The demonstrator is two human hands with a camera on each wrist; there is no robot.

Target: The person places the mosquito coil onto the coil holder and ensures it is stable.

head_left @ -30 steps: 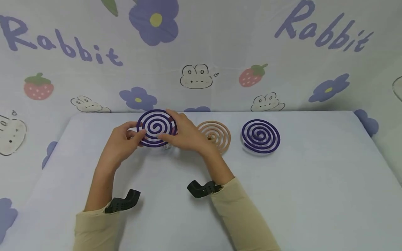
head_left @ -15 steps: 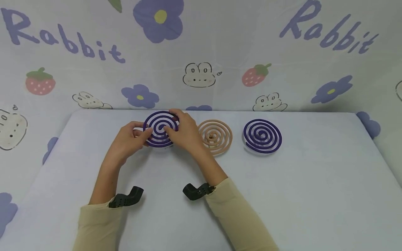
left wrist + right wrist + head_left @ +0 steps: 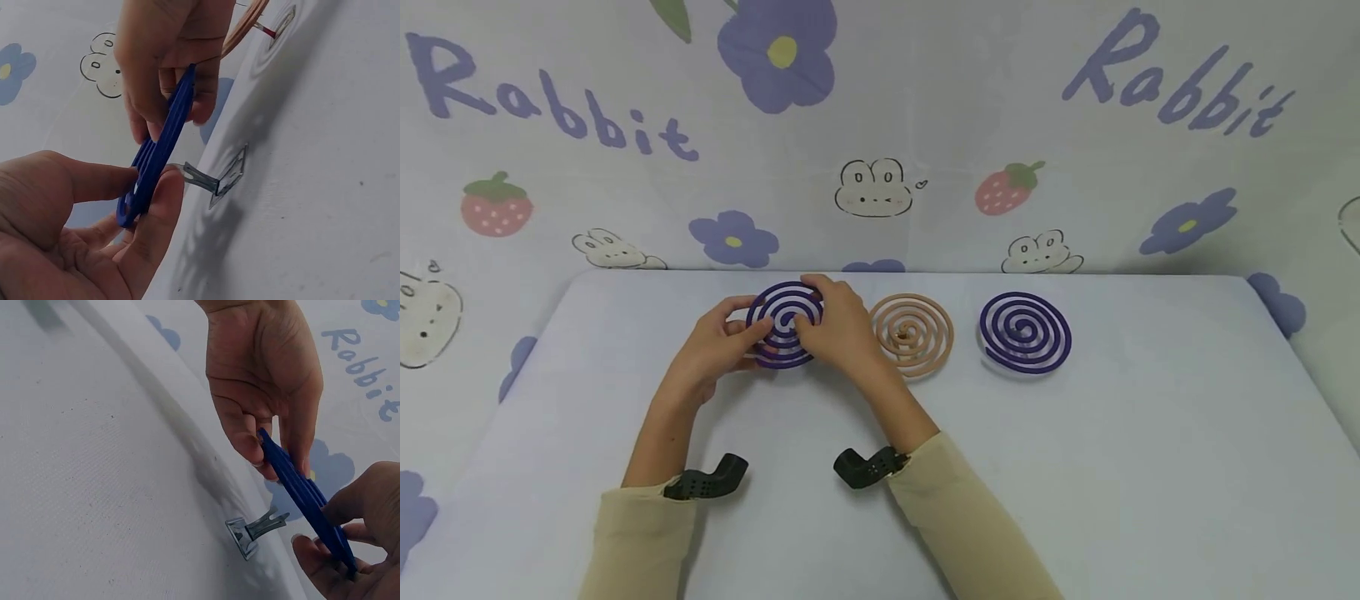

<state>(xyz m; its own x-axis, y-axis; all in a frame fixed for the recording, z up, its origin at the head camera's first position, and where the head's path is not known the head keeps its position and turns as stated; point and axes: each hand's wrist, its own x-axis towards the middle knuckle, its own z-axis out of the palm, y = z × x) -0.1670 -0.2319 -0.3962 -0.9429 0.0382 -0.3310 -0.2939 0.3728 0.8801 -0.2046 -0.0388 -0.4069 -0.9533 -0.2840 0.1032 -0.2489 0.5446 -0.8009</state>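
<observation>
A dark purple mosquito coil (image 3: 784,340), bluer in the wrist views, is held between both hands over the back of the table. My left hand (image 3: 711,346) pinches its left edge, thumb on the upper face and fingers beneath. My right hand (image 3: 842,329) grips the right side, its thumb close to the coil's centre. Below stands a small metal coil stand (image 3: 253,531) on a flat base, its upright prongs pointing at the coil's underside. In the left wrist view the stand (image 3: 203,178) has its tip near my left fingertip. From the head view, the coil and hands hide it.
Right of my hands, a tan mosquito coil (image 3: 945,333) sits raised on its own stand. Farther right a second purple coil (image 3: 1026,367) rests above the white table (image 3: 1150,467). A printed cloth (image 3: 940,100) rises behind the table's back edge.
The held coil has shifted slightly right and lower, covering the metal stand that showed beneath it. My right thumb has moved in toward the coil's centre. The other coils stay put.
</observation>
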